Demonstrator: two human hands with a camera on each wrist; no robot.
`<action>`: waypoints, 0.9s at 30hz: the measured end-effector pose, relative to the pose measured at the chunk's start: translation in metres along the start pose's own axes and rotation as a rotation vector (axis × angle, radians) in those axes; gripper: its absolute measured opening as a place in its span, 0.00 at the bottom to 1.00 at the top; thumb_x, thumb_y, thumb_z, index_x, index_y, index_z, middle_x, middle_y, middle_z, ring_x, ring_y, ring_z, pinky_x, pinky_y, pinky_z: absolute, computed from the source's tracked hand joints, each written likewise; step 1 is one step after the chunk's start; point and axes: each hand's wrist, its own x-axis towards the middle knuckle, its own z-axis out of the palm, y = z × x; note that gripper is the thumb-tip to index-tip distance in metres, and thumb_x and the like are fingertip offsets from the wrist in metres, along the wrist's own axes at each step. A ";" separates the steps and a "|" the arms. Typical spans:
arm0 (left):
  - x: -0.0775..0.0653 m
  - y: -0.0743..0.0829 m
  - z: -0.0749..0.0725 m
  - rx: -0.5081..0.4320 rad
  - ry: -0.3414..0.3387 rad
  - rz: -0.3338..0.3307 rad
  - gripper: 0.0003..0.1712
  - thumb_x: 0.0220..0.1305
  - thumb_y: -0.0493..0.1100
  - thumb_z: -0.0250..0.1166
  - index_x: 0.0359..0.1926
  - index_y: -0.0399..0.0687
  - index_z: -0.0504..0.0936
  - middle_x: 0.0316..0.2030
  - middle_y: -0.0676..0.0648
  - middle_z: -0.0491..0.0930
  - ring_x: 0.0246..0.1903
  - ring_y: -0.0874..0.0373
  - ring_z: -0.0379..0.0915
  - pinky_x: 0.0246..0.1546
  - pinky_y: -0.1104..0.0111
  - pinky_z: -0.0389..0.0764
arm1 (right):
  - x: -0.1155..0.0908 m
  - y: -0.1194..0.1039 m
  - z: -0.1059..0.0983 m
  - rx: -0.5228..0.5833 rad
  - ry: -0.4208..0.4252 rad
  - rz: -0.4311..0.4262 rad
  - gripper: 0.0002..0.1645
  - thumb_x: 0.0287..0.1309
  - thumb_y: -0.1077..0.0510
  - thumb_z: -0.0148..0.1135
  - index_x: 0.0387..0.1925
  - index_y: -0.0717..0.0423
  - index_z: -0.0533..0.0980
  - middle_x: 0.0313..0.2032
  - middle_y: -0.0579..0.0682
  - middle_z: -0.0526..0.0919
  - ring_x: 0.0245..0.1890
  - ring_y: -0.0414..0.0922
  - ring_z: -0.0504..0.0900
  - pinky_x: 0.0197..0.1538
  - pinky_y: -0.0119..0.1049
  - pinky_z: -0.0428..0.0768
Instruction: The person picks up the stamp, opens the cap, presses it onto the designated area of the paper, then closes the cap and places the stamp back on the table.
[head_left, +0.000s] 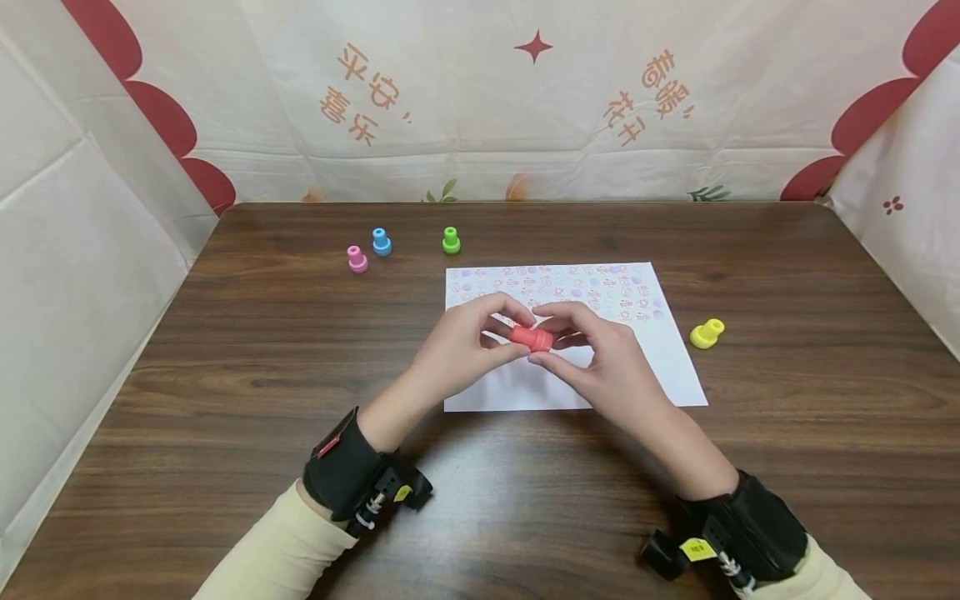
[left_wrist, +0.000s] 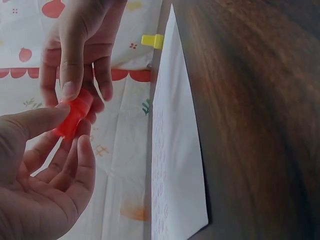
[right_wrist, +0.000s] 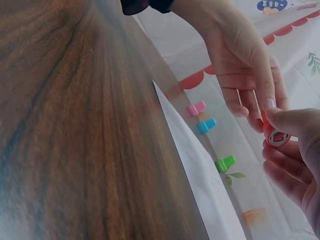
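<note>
Grips the narrow end of a small red plastic stamp (head_left: 531, 337) between the pinching fingers of the left hand (head_left: 463, 343), and its wide round end between those of the right hand (head_left: 603, 354). Holds it above a white rectangular paper sheet (head_left: 532, 387) printed with small coloured marks, lying on a dark brown wood-grain tabletop (head_left: 225, 375).
</note>
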 end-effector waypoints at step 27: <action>-0.017 -0.013 -0.090 0.116 0.166 -0.082 0.14 0.60 0.38 0.67 0.47 0.44 0.79 0.44 0.44 0.84 0.43 0.57 0.80 0.48 0.53 0.81 | -0.005 0.020 -0.047 -0.147 0.226 0.030 0.25 0.40 0.64 0.76 0.45 0.57 0.81 0.35 0.52 0.87 0.34 0.30 0.77 0.41 0.13 0.74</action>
